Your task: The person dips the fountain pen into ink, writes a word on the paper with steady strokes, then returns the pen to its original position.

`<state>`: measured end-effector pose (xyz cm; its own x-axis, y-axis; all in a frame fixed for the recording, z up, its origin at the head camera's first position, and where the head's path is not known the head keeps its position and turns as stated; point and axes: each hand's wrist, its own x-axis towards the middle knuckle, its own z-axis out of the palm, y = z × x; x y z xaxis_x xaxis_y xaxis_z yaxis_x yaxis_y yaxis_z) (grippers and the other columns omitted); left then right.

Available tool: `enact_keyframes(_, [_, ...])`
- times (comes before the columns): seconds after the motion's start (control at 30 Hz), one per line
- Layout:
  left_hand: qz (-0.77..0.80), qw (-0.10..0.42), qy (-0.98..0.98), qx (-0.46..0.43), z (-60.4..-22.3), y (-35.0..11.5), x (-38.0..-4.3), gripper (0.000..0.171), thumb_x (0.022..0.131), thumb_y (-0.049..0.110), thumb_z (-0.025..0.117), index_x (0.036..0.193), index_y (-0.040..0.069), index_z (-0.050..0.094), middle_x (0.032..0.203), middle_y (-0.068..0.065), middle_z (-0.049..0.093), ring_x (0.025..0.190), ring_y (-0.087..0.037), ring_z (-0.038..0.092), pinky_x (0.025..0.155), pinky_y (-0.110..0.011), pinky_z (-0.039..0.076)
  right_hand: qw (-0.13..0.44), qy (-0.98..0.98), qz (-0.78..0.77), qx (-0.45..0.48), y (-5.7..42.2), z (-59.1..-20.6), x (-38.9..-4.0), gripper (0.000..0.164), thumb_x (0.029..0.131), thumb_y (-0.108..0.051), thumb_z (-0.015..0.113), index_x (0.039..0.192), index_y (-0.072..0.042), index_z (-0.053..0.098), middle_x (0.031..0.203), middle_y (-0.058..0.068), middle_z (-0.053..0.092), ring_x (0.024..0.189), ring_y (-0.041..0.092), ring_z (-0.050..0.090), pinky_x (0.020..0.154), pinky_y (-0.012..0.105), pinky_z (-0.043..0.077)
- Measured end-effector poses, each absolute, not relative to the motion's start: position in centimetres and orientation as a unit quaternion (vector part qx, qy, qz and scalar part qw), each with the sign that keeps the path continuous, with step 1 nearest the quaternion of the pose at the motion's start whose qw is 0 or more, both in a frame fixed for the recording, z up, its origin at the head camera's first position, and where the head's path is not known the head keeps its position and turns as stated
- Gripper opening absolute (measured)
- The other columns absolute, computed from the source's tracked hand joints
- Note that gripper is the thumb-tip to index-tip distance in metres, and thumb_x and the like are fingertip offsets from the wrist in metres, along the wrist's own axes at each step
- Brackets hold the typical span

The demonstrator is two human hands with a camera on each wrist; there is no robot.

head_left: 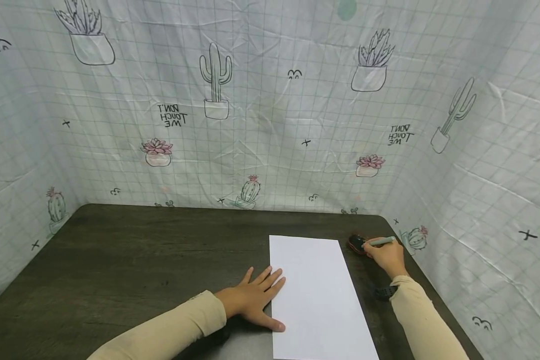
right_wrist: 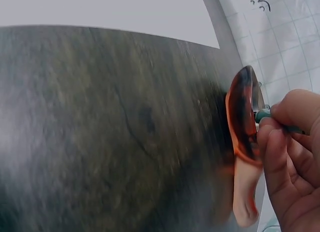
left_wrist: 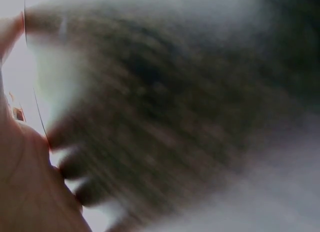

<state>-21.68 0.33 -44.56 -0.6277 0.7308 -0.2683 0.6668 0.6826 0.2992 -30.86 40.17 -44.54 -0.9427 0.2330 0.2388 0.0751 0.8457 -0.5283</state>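
Observation:
My left hand (head_left: 254, 296) lies with its fingers spread across the left edge of a white sheet of paper (head_left: 317, 300), partly on the dark table. In the left wrist view, part of the palm (left_wrist: 30, 177) shows against a blurred tabletop. Beyond the paper's right side, my right hand (head_left: 388, 256) pinches a light green pen (head_left: 381, 241) between thumb and fingers. The pen's tip end meets a dark, glossy, spoon-shaped dish (right_wrist: 242, 117) with an orange rim and a tan handle (right_wrist: 246, 192). Its bowl (head_left: 355, 244) shows just left of the fingers in the head view.
The dark wooden table (head_left: 117, 260) stretches far to the left. A white grid-patterned cloth (head_left: 270, 125) printed with cacti hangs behind the table and along both sides. The table's right edge runs close beside the right forearm (head_left: 420, 310).

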Motion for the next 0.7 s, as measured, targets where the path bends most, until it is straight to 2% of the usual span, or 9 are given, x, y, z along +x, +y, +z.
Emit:
enact_keyframes(0.07, [0.085, 0.187, 0.898, 0.389, -44.8, 0.4, -21.7, 0.102, 0.081, 0.077, 0.048, 0.156, 0.023, 0.007, 0.162, 0.003, -0.005, 0.148, -0.021, -0.005, 0.113, -0.061, 0.0, 0.141, -0.949, 0.27, -0.082, 40.0, -44.6, -30.8, 0.022, 0.084, -0.024, 0.069, 0.092, -0.005, 0.076, 0.07, 0.003, 0.072, 0.067, 0.019, 0.067, 0.062, 0.035, 0.051])
enact_keyframes(0.3, [0.077, 0.188, 0.898, 0.39, -45.0, 0.5, -21.6, 0.103, 0.08, 0.08, 0.046, 0.156, 0.024, 0.005, 0.162, 0.003, -0.007, 0.148, -0.021, -0.006, 0.114, -0.06, 0.001, 0.159, -0.941, 0.284, -0.093, 39.5, -44.8, -30.9, 0.02, 0.085, -0.021, 0.066, 0.09, -0.005, 0.076, 0.069, 0.004, 0.072, 0.069, 0.022, 0.067, 0.068, 0.042, 0.052])
enact_keyframes(0.5, [0.071, 0.188, 0.901, 0.384, -44.9, 0.6, -21.4, 0.104, 0.079, 0.08, 0.047, 0.156, 0.023, 0.006, 0.162, 0.001, -0.006, 0.148, -0.023, -0.007, 0.113, -0.061, 0.001, 0.166, -0.94, 0.279, -0.105, 39.4, -45.0, -31.0, 0.02, 0.084, -0.021, 0.063, 0.087, -0.006, 0.076, 0.066, 0.002, 0.071, 0.069, 0.02, 0.066, 0.067, 0.04, 0.05])
enact_keyframes(0.6, [0.067, 0.191, 0.902, 0.382, -45.1, 0.5, -21.5, 0.105, 0.079, 0.08, 0.047, 0.156, 0.024, 0.004, 0.162, 0.001, -0.008, 0.148, -0.022, -0.008, 0.113, -0.061, 0.001, 0.169, -0.937, 0.288, -0.105, 39.2, -45.0, -31.0, 0.021, 0.086, -0.022, 0.064, 0.091, -0.006, 0.076, 0.069, 0.002, 0.072, 0.067, 0.016, 0.067, 0.068, 0.039, 0.05])
enact_keyframes(0.7, [0.068, 0.193, 0.902, 0.38, -45.4, 0.4, -21.8, 0.105, 0.078, 0.081, 0.047, 0.156, 0.025, 0.003, 0.162, 0.002, -0.009, 0.148, -0.022, -0.009, 0.113, -0.06, 0.0, 0.175, -0.927, 0.312, -0.11, 39.1, -45.0, -30.9, 0.022, 0.086, -0.024, 0.065, 0.096, -0.007, 0.076, 0.072, 0.002, 0.073, 0.065, 0.008, 0.066, 0.067, 0.032, 0.051])
